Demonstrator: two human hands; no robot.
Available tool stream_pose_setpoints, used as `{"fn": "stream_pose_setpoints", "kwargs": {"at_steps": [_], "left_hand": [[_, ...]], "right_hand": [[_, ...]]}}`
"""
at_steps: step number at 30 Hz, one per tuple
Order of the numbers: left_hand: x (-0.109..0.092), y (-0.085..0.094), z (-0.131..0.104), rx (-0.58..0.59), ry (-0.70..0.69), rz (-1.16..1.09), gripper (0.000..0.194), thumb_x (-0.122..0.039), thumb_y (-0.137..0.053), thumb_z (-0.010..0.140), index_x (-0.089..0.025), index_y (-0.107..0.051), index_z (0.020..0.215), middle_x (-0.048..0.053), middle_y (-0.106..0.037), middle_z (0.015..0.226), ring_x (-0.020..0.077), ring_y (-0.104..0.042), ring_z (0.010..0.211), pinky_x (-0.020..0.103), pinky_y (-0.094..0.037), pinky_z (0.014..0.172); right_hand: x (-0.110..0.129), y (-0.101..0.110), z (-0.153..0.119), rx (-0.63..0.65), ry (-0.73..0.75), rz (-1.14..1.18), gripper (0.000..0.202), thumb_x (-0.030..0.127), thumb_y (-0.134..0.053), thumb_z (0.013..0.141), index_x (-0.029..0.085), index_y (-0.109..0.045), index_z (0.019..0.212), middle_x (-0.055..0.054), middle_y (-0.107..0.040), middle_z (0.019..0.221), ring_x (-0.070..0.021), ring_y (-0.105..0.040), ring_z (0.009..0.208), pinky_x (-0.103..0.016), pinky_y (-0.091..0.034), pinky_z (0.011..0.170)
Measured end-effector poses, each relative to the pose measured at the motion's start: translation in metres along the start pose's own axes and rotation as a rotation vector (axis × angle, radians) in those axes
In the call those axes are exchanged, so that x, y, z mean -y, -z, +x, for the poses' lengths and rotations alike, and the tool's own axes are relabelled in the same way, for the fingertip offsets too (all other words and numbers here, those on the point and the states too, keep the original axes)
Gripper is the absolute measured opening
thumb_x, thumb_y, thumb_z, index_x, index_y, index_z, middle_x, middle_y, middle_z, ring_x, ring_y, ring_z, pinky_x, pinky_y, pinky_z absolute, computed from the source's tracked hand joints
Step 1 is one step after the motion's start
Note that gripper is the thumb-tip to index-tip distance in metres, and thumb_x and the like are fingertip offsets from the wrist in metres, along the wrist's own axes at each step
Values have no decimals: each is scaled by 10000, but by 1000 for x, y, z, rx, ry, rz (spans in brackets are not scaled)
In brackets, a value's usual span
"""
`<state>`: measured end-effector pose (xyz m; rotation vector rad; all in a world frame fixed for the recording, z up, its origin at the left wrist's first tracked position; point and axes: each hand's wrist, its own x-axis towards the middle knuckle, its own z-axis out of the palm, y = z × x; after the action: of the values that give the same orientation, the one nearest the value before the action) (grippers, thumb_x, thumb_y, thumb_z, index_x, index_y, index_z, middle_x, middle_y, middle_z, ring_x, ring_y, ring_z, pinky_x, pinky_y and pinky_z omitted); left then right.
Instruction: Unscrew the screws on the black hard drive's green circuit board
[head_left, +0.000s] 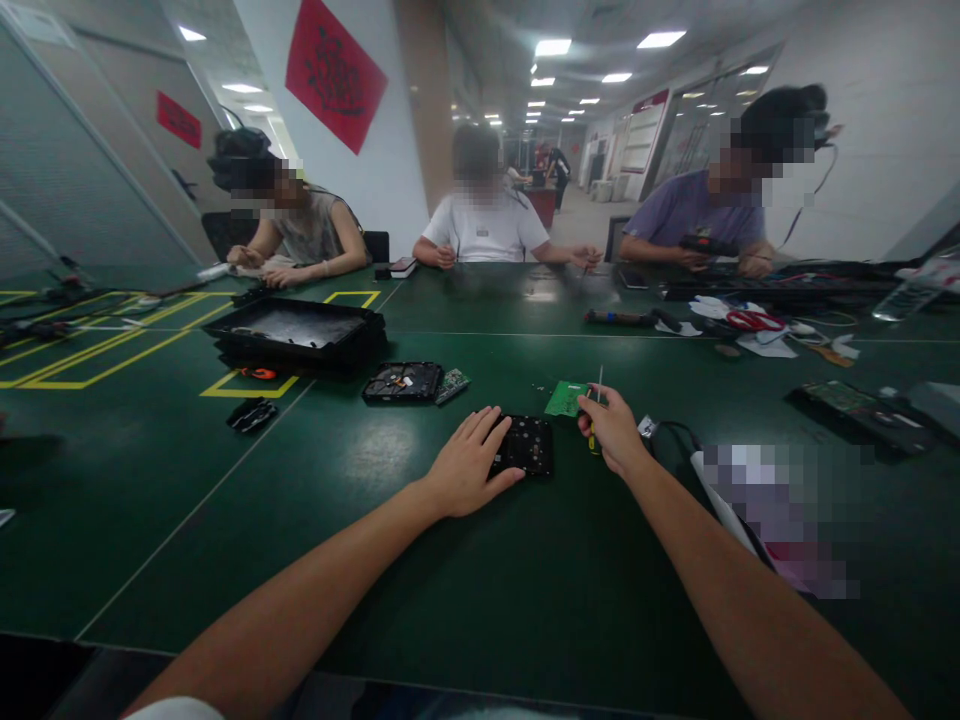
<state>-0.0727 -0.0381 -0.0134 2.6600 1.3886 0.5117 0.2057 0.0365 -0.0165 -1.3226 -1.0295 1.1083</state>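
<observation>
My left hand (465, 460) lies with fingers stretched over the left part of a flat black casing (531, 446) on the green table. Its thumb rests along the near edge; my palm hides that side. To the right, my right hand (613, 425) is closed on a green circuit board (564, 398), pinched at its right side. A screwdriver (592, 438) with a yellow handle is also in that hand, its thin shaft pointing up. A few tiny pieces (538, 387), too small to name, lie left of the board.
Beyond my left hand sit an open black housing (405, 383) and a small circuit board (453, 386). A large black tray (300, 335) stands farther left, near a small black part (253, 415). Cables and another device (862, 415) lie right. Several people sit across the table.
</observation>
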Motion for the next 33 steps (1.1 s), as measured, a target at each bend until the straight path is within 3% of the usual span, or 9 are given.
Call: {"fn": "stream_pose_setpoints", "kwargs": {"at_steps": [5, 10, 18, 24, 27, 31, 33], "left_hand": [[-4, -3, 19, -41, -4, 54, 827, -699, -445, 1007, -129, -399, 1605, 207, -378, 1670, 393, -319, 1570, 572, -280, 1285], [-3, -5, 37, -101, 7, 66, 919, -787, -553, 900, -137, -493, 1547, 230, -542, 1469, 432, -497, 1370, 620, -397, 1169], [10, -13, 29, -88, -8, -41, 901, -765, -513, 950, -158, -376, 1602, 193, -428, 1634, 388, -360, 1542, 590, -256, 1291], [20, 0, 22, -69, -34, -106, 992, -807, -631, 855, -165, -414, 1579, 197, -516, 1526, 389, -471, 1435, 575, -366, 1238], [25, 6, 18, -37, -83, -164, 995, -748, -676, 859, -181, -363, 1615, 195, -483, 1550, 378, -447, 1455, 566, -378, 1239], [28, 6, 17, -25, -91, -196, 983, -688, -707, 864, -198, -333, 1631, 186, -465, 1567, 372, -435, 1466, 574, -372, 1248], [28, 5, 19, -28, -92, -195, 985, -688, -714, 861, -206, -332, 1630, 181, -470, 1567, 370, -438, 1463, 580, -367, 1252]], "right_hand": [[-3, 1, 1, -8, 11, 18, 501, 337, -739, 849, 204, -568, 1301, 56, -610, 626, -121, -553, 511, -194, -417, 439], [-2, 2, -2, 36, 18, 33, 471, 385, -799, 815, 202, -589, 1195, 49, -619, 626, -113, -542, 507, -193, -413, 437], [6, -4, -8, 160, -24, 90, 346, 355, -793, 781, 225, -595, 1032, 63, -578, 657, -91, -533, 506, -182, -403, 434], [16, -6, -21, 292, -94, 98, 297, 286, -776, 790, 222, -605, 1025, 43, -603, 740, -87, -563, 534, -178, -422, 449], [20, -6, -26, 358, -118, 82, 303, 264, -756, 842, 221, -634, 1115, 15, -642, 804, -88, -581, 561, -178, -430, 456], [24, -5, -28, 382, -126, 85, 511, 213, -762, 845, 248, -583, 1322, 40, -613, 774, -100, -589, 571, -179, -411, 447], [24, -6, -30, 414, -125, 61, 521, 225, -763, 849, 247, -585, 1338, 42, -619, 769, -97, -583, 571, -177, -404, 451]]}}
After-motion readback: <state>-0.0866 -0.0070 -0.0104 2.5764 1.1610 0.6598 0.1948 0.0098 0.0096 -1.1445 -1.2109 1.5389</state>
